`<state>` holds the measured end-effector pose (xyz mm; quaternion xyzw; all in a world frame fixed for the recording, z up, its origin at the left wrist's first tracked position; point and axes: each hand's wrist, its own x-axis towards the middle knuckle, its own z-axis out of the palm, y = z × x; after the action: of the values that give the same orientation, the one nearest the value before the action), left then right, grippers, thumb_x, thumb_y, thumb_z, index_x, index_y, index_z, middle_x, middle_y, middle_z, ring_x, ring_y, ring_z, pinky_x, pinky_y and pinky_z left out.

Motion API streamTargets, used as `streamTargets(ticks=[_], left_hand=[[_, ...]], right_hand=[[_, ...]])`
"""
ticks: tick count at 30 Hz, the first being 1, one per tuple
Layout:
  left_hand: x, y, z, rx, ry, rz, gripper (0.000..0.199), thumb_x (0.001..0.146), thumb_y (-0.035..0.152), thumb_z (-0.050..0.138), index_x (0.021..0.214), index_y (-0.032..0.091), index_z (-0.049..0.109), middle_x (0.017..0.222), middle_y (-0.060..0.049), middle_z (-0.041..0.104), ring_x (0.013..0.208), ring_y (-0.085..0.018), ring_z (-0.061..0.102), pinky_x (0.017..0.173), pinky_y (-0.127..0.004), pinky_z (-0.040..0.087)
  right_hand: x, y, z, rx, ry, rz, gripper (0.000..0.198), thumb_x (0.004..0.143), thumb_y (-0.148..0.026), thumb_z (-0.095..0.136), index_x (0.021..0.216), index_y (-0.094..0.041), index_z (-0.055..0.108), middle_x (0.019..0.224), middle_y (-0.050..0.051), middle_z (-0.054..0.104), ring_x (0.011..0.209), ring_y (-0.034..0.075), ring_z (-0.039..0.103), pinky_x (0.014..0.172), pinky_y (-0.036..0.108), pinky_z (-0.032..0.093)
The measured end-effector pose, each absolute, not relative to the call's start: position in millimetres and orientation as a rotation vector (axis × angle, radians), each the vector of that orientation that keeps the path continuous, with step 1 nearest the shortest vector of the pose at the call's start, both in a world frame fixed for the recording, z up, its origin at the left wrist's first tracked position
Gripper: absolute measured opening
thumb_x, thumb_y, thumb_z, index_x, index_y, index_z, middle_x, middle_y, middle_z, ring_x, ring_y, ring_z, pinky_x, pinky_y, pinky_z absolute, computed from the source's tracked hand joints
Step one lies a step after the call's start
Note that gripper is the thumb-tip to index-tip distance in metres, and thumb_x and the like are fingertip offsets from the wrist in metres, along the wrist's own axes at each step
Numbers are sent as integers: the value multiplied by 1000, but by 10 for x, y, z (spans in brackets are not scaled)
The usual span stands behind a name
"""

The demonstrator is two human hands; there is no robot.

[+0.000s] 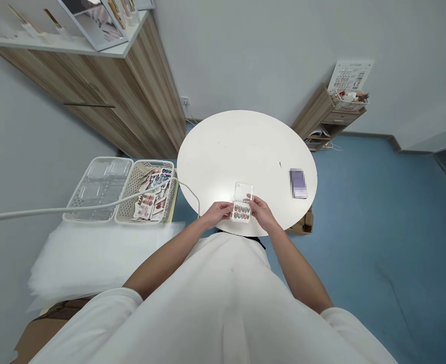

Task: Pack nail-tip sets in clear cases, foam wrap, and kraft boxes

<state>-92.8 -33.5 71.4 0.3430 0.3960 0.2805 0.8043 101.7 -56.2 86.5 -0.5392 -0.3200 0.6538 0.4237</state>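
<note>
Over the near edge of the round table, a small clear plastic case (244,192) is held with its lid raised. Inside it lies a card of press-on nails (241,212) in green, pink and reddish tones, set out in two rows. My left hand (219,212) pinches the case's left side. On the right, my right hand (261,210) grips the other side, its fingers close to the hinge and the raised lid. Parts of my fingertips are hidden behind the case.
The white round table (241,141) carries a purple pixelated item (298,183) on its right. At left stand a basket of nail cards (152,194) and a basket of clear cases (97,189), beside a stack of translucent bags (82,255). A white cable (94,207) crosses above the baskets.
</note>
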Motion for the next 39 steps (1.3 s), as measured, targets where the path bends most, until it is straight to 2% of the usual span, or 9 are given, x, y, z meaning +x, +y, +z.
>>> streamTargets(ticks=[5,10,16,22,26,29,34,36,39], left_hand=[[-910,-356,740,591,825,662,30,64,36,73,81,13,66,79,-6,66,71,-12,59,69,-25,45],[-855,-387,735,499,822,690,28,66,33,72,85,14,66,83,-7,66,72,-11,59,67,-23,45],[-805,-430,682,447,801,724,28,69,36,69,86,14,64,82,-7,64,69,-10,58,66,-23,45],[-663,-466,668,393,782,776,25,69,35,68,87,17,64,83,-5,64,72,-10,58,69,-24,45],[-498,-462,701,405,765,819,26,70,36,67,88,18,65,85,-5,64,74,-10,58,69,-24,44],[-360,-465,740,424,772,830,25,71,38,65,86,18,65,84,-4,63,73,-10,57,69,-24,44],[-140,-525,826,582,847,807,38,73,49,59,95,18,64,95,-8,64,83,-15,59,72,-28,44],[-51,-557,845,709,919,753,43,72,48,60,105,20,61,100,-8,64,87,-17,60,74,-29,44],[92,-591,826,877,1027,700,50,68,43,66,112,19,57,94,-8,66,83,-18,62,76,-31,43]], right_hand=[[990,-543,951,-1329,-804,1606,42,71,-43,60,109,-28,56,112,4,61,90,17,60,71,32,49],[993,-589,974,-1256,-722,1663,36,68,-38,62,102,-26,59,105,4,63,85,18,61,67,32,51],[979,-643,1005,-1269,-718,1639,30,66,-28,60,95,-23,64,105,4,64,90,19,61,73,34,51],[1016,-732,1018,-1261,-613,1610,39,70,-33,58,109,-27,57,112,3,60,89,18,61,71,33,52],[1121,-822,1030,-1242,-547,1682,41,72,-40,61,110,-27,54,105,2,63,85,16,62,72,33,53],[1261,-876,1029,-1284,-547,1694,39,69,-38,66,104,-25,56,93,2,65,77,14,63,74,34,54],[1548,-893,1009,-1352,-529,1581,35,65,-31,70,97,-23,58,83,-1,65,73,12,61,73,31,54],[1663,-882,1003,-1362,-534,1537,36,65,-31,70,96,-23,57,83,-1,65,77,12,61,74,30,53],[1823,-867,987,-1378,-563,1496,36,64,-32,70,96,-22,57,84,0,65,83,13,61,78,31,52]])
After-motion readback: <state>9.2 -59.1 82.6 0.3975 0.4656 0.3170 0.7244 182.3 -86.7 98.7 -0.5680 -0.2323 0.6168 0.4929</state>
